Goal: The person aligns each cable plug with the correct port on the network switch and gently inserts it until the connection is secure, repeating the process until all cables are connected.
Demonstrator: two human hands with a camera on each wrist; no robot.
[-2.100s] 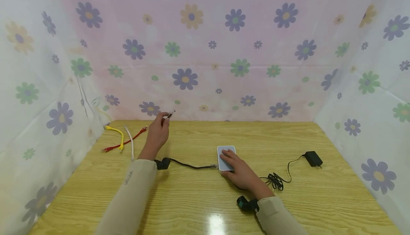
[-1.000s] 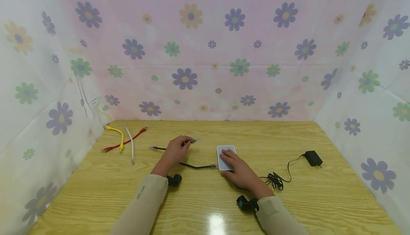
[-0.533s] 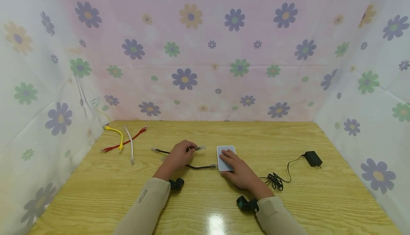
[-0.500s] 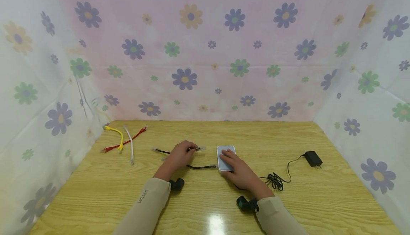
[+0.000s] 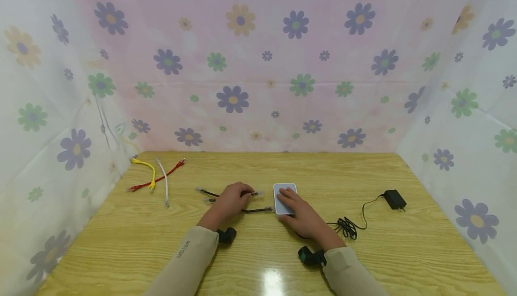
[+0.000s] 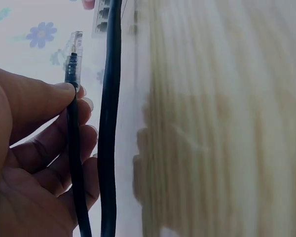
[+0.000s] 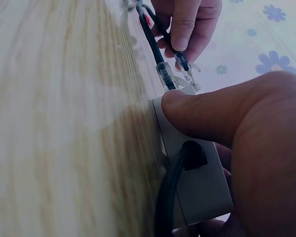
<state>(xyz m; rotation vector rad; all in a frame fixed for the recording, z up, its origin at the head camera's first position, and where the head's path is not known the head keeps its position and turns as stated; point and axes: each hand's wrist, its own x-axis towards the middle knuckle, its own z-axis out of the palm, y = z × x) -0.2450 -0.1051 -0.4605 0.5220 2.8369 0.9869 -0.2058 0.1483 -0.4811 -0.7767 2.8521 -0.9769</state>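
Observation:
My left hand (image 5: 231, 199) pinches a black Ethernet cable (image 6: 75, 133) between thumb and fingers, just behind its clear plug (image 6: 74, 47). The plug points at the left side of a small white network switch (image 5: 279, 204), a short gap away in the head view. My right hand (image 5: 303, 217) grips that switch, fingers over its grey top and thumb (image 7: 197, 111) on its near side. A second black Ethernet cable (image 5: 255, 210) runs beneath my left hand, its plug (image 7: 166, 75) at the switch's left side. Ports (image 6: 103, 14) appear in the left wrist view.
A black power cord (image 7: 168, 192) enters the switch's near side; its coil (image 5: 347, 228) and adapter (image 5: 394, 199) lie to the right. Yellow (image 5: 151, 169), white (image 5: 164, 177) and red (image 5: 171, 170) cables lie back left. Flowered cloth (image 5: 258, 107) stands behind the table.
My left hand has brought the black Ethernet cable from the back left rightward and down to near the switch, lately in small shifts. My right hand and the switch have stayed put.

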